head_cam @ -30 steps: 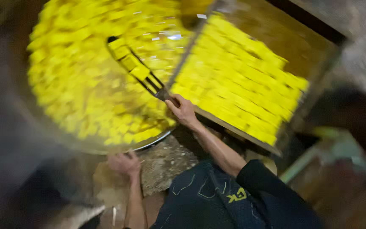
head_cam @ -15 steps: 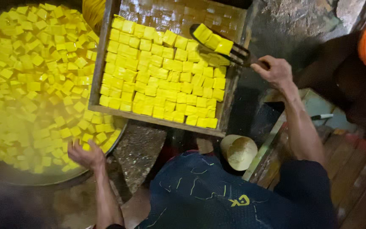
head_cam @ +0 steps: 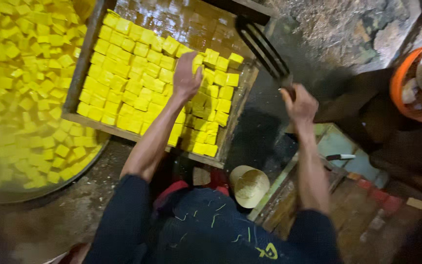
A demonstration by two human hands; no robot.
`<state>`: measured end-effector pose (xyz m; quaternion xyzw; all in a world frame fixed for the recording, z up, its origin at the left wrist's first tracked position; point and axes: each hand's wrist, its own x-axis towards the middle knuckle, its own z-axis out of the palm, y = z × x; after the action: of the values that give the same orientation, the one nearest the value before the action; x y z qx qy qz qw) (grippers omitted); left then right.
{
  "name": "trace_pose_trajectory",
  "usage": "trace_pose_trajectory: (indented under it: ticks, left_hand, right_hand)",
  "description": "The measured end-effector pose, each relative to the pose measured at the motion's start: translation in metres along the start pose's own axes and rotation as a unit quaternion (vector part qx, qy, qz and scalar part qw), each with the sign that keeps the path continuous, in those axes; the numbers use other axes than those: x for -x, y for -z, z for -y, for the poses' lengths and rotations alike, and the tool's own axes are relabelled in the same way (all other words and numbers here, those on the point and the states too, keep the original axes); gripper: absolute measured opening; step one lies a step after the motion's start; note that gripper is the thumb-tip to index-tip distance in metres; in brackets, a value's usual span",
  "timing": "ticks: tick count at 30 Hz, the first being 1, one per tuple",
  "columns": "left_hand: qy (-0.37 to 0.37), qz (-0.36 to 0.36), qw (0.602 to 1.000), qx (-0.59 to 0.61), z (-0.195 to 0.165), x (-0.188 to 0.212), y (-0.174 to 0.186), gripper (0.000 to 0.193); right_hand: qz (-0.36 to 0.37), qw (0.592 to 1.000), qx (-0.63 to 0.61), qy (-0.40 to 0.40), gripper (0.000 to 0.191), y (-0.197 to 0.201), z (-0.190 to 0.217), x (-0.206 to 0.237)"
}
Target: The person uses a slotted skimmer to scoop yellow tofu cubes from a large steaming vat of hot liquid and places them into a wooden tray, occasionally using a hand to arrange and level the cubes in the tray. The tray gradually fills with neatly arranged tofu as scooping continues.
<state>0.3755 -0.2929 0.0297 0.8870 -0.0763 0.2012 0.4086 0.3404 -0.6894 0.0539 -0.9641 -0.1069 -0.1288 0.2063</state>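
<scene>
Reaching forward over the wooden tray (head_cam: 81, 73), the left hand (head_cam: 186, 76) is lying palm-down with its fingers spread loosely open, pressing on the yellow cubes (head_cam: 137, 73) near the tray's right half; it is gripping nothing. The right hand (head_cam: 301, 102) is hovering off the tray's right edge, closed in a fist around the handle of a flat slotted metal scoop (head_cam: 262, 46), whose long axis is running up and to the left from the fist, its blade hanging over the tray's far right corner and carrying no cubes.

The cubes are sitting in tight rows directly under and to the left of the left hand, filling the near and middle part of the tray, while the far strip of the tray is showing bare wet wood. So the left hand is already touching the cubes, and the right hand is standing apart from them, with the scoop blade nearer to them than the fist.

Farther left, a big round pan (head_cam: 50, 188) is holding many more loose yellow cubes in liquid, its rim tucking under the tray's left edge. Near the person's body a pale round lid-like object (head_cam: 249, 185) is lying, and an orange bucket (head_cam: 406, 93) is standing at the far right.
</scene>
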Motion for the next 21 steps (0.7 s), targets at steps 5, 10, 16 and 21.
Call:
trace_pose_trajectory:
  ticks: [5,10,16,21]
  left_hand:
    - [-0.143,0.119,0.978,-0.095,-0.006,-0.057,-0.042,0.063]
    - [-0.102,0.214,0.941,-0.24,-0.009,-0.056,-0.058,0.061]
    - [-0.085,0.333,0.936,-0.076,-0.027,-0.092,-0.114,0.043]
    - [-0.047,0.403,0.894,-0.19,-0.039,-0.091,-0.126,0.043]
  right_hand:
    - [-0.019,0.953,-0.124,-0.277,0.038,0.011,-0.007,0.151]
    - [-0.035,0.903,-0.061,-0.423,0.043,0.039,-0.006,0.304]
    - [-0.095,0.823,-0.166,-0.535,0.037,0.04,0.018,0.363]
    - [-0.084,0.821,-0.171,-0.538,0.032,0.047,0.023,0.352]
